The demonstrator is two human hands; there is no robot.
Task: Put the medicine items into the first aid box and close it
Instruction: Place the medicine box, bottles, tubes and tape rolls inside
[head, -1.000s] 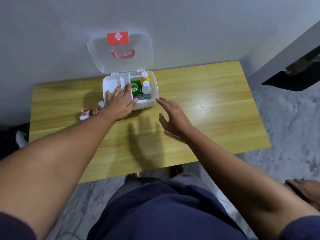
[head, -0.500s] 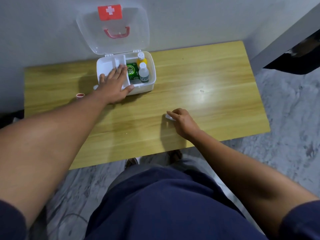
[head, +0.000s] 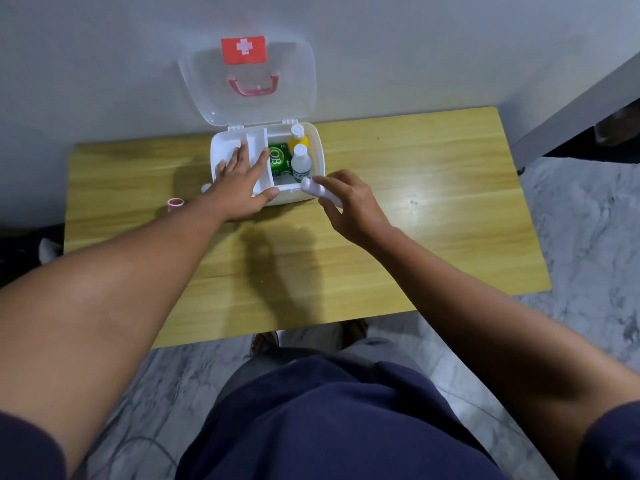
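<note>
The white first aid box (head: 318,148) stands open at the back of the wooden table (head: 433,220), its clear lid (head: 249,81) with a red cross leaning on the wall. Inside are a green packet (head: 278,161), a white bottle (head: 300,164) and a yellow bottle (head: 298,136). My left hand (head: 239,183) lies flat on the box's left compartments and front wall, holding nothing. My right hand (head: 349,202) grips a small white bottle (head: 313,188) right at the box's front right corner.
A small red-rimmed cap or roll (head: 175,203) sits on the table left of the box, and a small white item (head: 205,187) peeks out beside my left wrist. A grey wall runs behind the table. Marble floor lies to the right.
My right hand picked up the small white bottle from the middle of the table and carried it forward to the box's front right corner. The left hand stayed on the box.
</note>
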